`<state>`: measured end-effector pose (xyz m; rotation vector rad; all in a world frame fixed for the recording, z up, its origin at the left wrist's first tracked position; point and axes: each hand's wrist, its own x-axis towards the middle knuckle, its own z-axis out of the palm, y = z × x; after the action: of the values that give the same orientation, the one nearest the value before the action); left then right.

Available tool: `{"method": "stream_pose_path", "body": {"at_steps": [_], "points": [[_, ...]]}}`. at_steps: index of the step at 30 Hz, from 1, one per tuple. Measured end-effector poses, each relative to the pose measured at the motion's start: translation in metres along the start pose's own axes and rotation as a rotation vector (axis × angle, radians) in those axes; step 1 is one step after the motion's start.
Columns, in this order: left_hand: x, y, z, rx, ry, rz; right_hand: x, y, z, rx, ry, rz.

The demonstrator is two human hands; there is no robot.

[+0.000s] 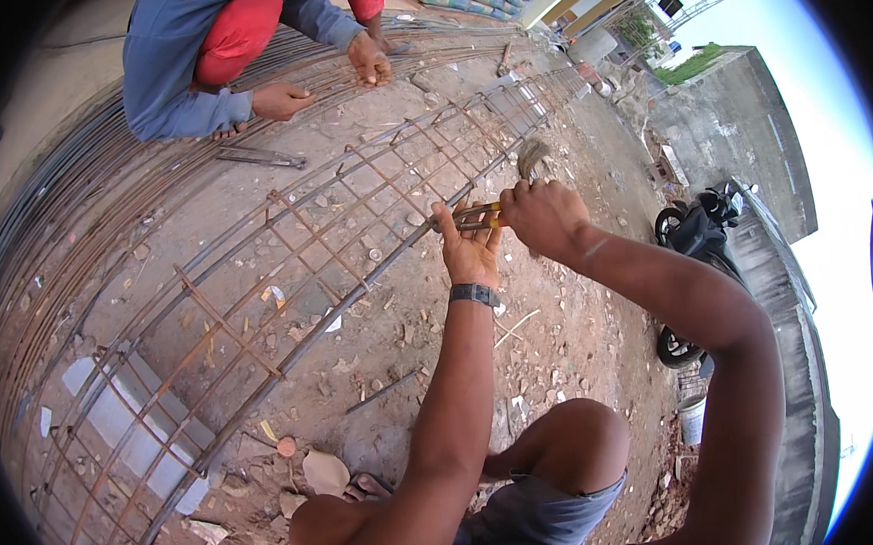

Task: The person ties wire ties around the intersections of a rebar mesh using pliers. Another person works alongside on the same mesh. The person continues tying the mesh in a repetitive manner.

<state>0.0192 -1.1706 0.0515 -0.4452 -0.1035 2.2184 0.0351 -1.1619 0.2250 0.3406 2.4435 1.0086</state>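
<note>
My right hand is closed round the yellow-orange handles of a pair of pincers. Their jaws point left, against the near long bar of a rebar cage. Right under the jaws is my left hand, palm up, thumb and fingers apart around the tool's head. A dark band circles that wrist. Whether a thin wire sits at the jaws is too small to tell. The cage, long bars with crosswise rods, runs diagonally from lower left to upper right. Just beyond my right hand lies a greyish bundle, perhaps wire.
Across the cage a person in a blue top and red trousers crouches, hands over loose rebar. Another hand tool lies between. A pale block is under the cage's near end. Rightward stand a motorbike and white bucket.
</note>
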Motion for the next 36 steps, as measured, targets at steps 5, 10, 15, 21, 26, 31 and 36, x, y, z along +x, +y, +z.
{"method": "stream_pose_path", "body": {"at_steps": [5,10,15,21,26,31,36], "points": [[0.001,-0.005,-0.024,0.164,-0.041,-0.037,0.005,0.020,0.060,0.463,-0.278,0.068],[0.010,0.006,-0.059,0.297,-0.133,0.017,-0.004,-0.028,0.139,2.048,-1.143,-0.007],[0.003,0.012,-0.074,0.664,-0.098,0.053,-0.020,-0.050,0.167,1.878,-0.577,-0.045],[0.006,0.036,-0.093,0.769,-0.276,-0.023,-0.024,-0.022,0.159,0.780,0.620,0.014],[-0.010,0.032,-0.092,0.905,-0.197,-0.005,0.010,-0.002,0.202,1.195,0.105,-0.188],[-0.048,0.050,-0.074,0.906,-0.015,0.029,0.006,-0.011,0.203,1.953,-0.640,-0.321],[-0.063,0.036,-0.038,0.823,0.192,0.015,0.004,-0.025,0.212,2.099,-0.605,-0.495]]}}
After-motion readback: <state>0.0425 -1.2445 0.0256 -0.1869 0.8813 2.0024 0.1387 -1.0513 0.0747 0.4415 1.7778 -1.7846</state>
